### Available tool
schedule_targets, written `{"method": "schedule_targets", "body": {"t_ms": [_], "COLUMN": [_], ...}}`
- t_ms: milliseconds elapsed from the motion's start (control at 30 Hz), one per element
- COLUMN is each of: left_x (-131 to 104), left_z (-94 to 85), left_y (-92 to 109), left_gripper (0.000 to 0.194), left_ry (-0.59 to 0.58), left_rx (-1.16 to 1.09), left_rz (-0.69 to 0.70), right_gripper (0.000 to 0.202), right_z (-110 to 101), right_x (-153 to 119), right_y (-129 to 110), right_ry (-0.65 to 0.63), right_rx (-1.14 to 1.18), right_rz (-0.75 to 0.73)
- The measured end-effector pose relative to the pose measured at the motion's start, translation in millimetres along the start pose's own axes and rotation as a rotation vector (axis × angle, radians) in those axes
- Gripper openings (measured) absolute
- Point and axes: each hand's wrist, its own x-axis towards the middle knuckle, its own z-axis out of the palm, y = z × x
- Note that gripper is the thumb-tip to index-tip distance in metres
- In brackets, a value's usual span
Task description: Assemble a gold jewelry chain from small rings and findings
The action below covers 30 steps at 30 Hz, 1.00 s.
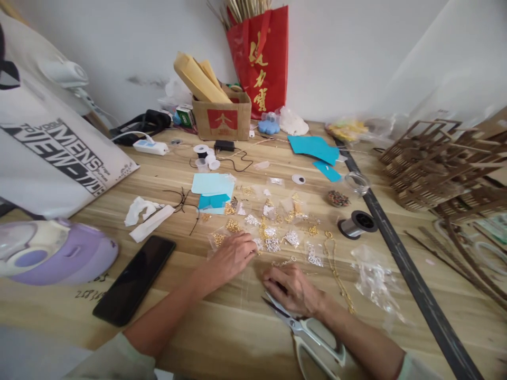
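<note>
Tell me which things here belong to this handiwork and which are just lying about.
Likely in use:
small gold metal pieces near the left hand;
gold metal chain;
white-handled metal scissors.

Probably just lying about:
black rectangular phone;
glossy red bag;
brown cardboard box.

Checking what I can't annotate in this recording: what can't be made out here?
Head view:
Right hand: curled, hiding anything beneath it.
Left hand: whether it pinches anything is too small to tell.
Scissors: lower handle cut off by the bottom edge.
Silver jewelry findings: individual shapes too small and blurred.
</note>
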Motion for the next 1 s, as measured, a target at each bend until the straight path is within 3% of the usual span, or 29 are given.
{"method": "schedule_targets", "body": {"t_ms": [267, 533, 767, 1000], "left_x": [9, 12, 7, 3], "left_z": [-3.3, 1.2, 6.2, -13.6], "left_y": [9, 7, -13, -23], "left_gripper": [0.022, 0.020, 0.013, 0.012], "left_ry": [-0.050, -0.028, 0.179, 0.009], "left_rx": [0.032, 0.024, -0.086, -0.134], "left_rz": [0.031, 0.000, -0.041, -0.123], "right_gripper": [0.021, 0.029, 0.022, 0.011], "right_z": [-6, -7, -6, -8], "right_x": [1, 6, 3, 1], "right_y": [4, 8, 9, 3], "right_ry": [0.194, 0.337, 0.290, 0.126], "right_rx": [0.425, 0.744, 0.649, 0.380], "right_rz": [0.393, 0.531, 0.486, 0.295]}}
